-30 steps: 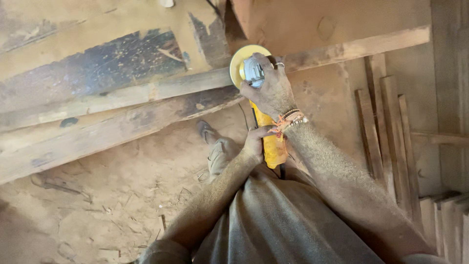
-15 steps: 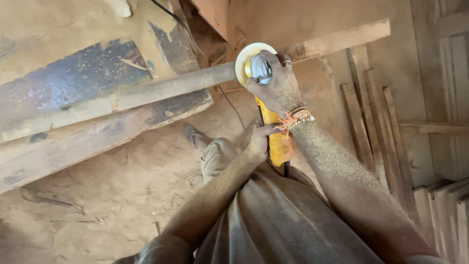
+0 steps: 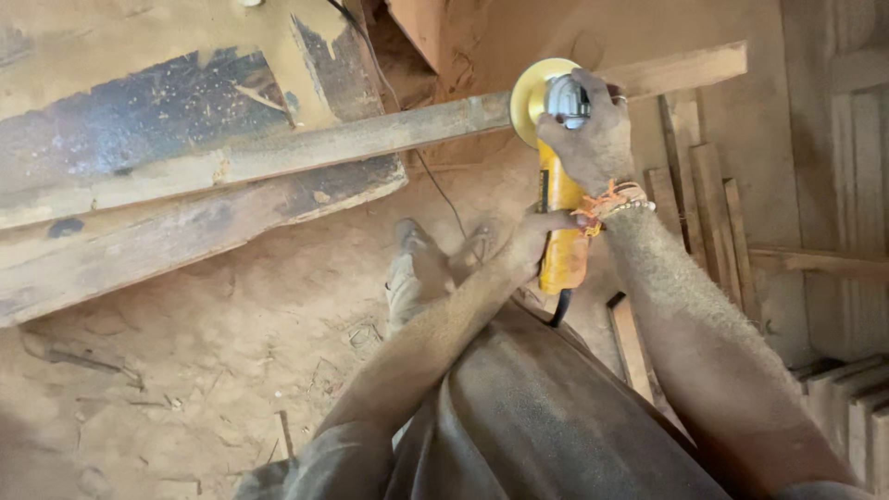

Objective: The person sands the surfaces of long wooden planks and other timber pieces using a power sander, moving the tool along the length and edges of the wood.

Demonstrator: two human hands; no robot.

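I hold a yellow angle grinder (image 3: 559, 199) with both hands. My right hand (image 3: 593, 139) grips its metal head, just behind the round yellow sanding disc (image 3: 528, 97). My left hand (image 3: 532, 239) wraps the yellow body lower down. The disc rests against a long narrow wooden plank (image 3: 370, 139) that runs from the left to the upper right. Sawdust covers both forearms. A black cord (image 3: 558, 310) leaves the tool's rear end.
A wide weathered board with dark patches (image 3: 157, 120) lies on the left above a second thick plank (image 3: 185, 241). Several thin wood strips (image 3: 704, 185) lie on the right. My sandalled foot (image 3: 407, 278) stands on the sawdust-covered floor (image 3: 185, 389). A thin cable (image 3: 435, 185) crosses the floor.
The view has shifted, so the planks sit higher and further left. The grinder disc has slid along the narrow plank toward the right. Both hands keep their grip.
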